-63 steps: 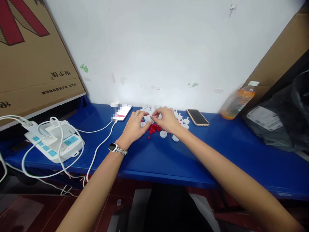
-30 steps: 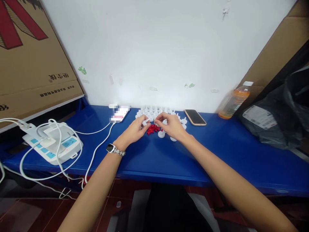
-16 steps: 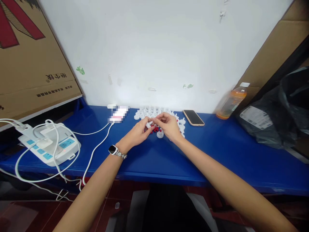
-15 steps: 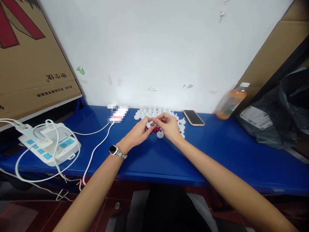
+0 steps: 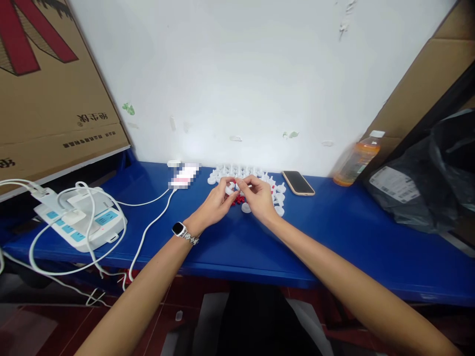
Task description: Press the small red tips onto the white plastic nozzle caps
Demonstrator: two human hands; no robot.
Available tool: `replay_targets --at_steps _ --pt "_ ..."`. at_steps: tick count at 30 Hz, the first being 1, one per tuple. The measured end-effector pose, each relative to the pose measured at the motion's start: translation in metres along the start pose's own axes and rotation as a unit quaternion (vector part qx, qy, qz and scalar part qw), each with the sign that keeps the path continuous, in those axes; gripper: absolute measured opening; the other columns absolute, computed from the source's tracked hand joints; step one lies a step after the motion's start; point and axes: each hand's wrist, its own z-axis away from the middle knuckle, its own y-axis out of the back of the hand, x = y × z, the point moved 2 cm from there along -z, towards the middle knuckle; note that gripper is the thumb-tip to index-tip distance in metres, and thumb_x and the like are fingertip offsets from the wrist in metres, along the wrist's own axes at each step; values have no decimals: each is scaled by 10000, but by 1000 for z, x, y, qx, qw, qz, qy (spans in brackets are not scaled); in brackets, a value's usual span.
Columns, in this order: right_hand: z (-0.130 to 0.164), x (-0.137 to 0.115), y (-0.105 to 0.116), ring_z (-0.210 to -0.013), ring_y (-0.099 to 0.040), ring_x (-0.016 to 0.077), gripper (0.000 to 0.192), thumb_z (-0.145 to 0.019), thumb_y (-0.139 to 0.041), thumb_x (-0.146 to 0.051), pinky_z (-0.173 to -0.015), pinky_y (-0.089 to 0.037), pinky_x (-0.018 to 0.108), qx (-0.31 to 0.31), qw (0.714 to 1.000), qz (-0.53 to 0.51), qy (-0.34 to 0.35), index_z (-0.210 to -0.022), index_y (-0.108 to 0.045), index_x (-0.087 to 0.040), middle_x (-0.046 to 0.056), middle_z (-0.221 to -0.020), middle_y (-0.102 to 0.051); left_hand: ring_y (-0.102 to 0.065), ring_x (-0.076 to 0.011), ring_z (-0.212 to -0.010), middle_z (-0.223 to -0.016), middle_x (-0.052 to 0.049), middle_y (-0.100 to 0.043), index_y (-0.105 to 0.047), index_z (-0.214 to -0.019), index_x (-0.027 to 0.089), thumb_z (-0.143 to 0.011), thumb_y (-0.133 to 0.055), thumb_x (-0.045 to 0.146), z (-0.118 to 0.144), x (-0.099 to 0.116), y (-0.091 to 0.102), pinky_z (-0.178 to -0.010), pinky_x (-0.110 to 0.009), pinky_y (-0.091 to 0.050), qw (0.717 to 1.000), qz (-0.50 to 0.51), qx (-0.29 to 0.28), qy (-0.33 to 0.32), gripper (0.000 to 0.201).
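My left hand [image 5: 215, 202] is closed around a white plastic nozzle cap [image 5: 230, 190], with thumb and index finger on it. My right hand [image 5: 260, 198] meets it from the right, thumb and index pinched together. A small red tip cap [image 5: 234, 181] shows between the fingertips, at the nozzle end. Below the hands lies a pile of small red tip caps [image 5: 239, 200]. One white nozzle cap [image 5: 246, 208] sits just under my right hand. Many more white nozzle caps [image 5: 232, 170] stand behind the hands, and several others [image 5: 279, 198] lie to the right.
A phone [image 5: 298, 182] lies right of the caps on the blue table [image 5: 230, 252]. An orange drink bottle [image 5: 358, 160] and a dark plastic bag [image 5: 411, 183] stand farther right. At left are a power strip [image 5: 79, 222] with looping white cables and a cardboard box [image 5: 55, 94].
The view has shifted slightly. Red now shows at the fingertips by the nozzle. The red piece seen earlier at the white cap below my right hand is out of sight.
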Motion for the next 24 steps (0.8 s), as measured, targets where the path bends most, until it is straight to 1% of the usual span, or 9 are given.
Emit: replay_targets --at_steps 4,7,9,12,14,16,19,21,24 --pt "4 3 1 -603 -526 135 332 -848 -666 -525 -577 -422 281 -15 1000 -20 -8 -750 -638 -208 1 -700 -624 -655 -199 -866 -1012 -73 -674 -418 -1313 186 -997 -454 392 0 -1 -2 -717 -294 -494 1000 -4 -6 -5 379" --pt "4 3 0 -635 -551 139 310 -839 -673 -507 -595 -443 283 -11 1000 -27 -11 -771 -614 -210 7 -742 -642 -653 -196 -881 -1069 -83 -671 -409 -1328 191 -999 -453 383 0 -1 -4 -736 -297 -496 1000 -2 -12 -11 384" --pt "0 2 -1 -638 -559 136 321 -794 -711 -503 -596 -453 278 -12 999 -46 -20 -781 -567 -216 -2 -744 -634 -651 -189 -870 -1109 -88 -662 -400 -1349 198 -999 -452 378 0 0 -5 -743 -301 -499 1000 -3 -19 -14 397" --pt "-11 3 1 -606 -563 130 391 -714 -764 -516 -571 -454 267 -75 992 -83 -59 -772 -520 -216 -22 -682 -616 -646 -180 -851 -1139 -86 -646 -383 -1382 210 -986 -482 396 -1 1 -3 -754 -309 -504 1000 -16 -16 -12 449" --pt "-21 5 7 -573 -563 128 390 -709 -767 -510 -554 -446 263 -115 987 -75 -78 -765 -527 -209 -23 -646 -623 -635 -188 -873 -1148 -82 -632 -411 -1372 219 -953 -543 442 -1 -2 2 -772 -323 -506 999 -48 2 -10 492" --pt "-33 8 16 -568 -579 132 336 -735 -759 -459 -560 -445 263 -116 990 -25 -71 -767 -546 -201 -9 -645 -652 -615 -208 -937 -1136 -76 -619 -472 -1324 225 -927 -582 461 -2 -7 9 -810 -343 -502 995 -93 23 -15 475" --pt "-52 17 22 -621 -632 150 196 -788 -717 -333 -598 -457 266 -116 987 99 -46 -765 -589 -187 25 -685 -701 -585 -228 -1022 -1074 -66 -617 -541 -1223 214 -941 -562 404 -5 -21 21 -881 -372 -485 986 -149 69 -15 340" --pt "-63 23 19 -635 -643 151 116 -807 -685 -258 -603 -455 260 -143 973 178 -33 -759 -617 -178 33 -698 -710 -576 -232 -1042 -1048 -61 -620 -557 -1168 207 -947 -548 364 -6 -30 27 -904 -384 -474 979 -176 98 1 272" --pt "-74 29 8 -625 -627 140 79 -803 -667 -181 -598 -432 244 -190 941 281 -5 -732 -636 -169 25 -681 -700 -571 -239 -1053 -1046 -61 -618 -576 -1104 207 -945 -542 346 -5 -38 30 -899 -390 -474 973 -209 98 31 214"
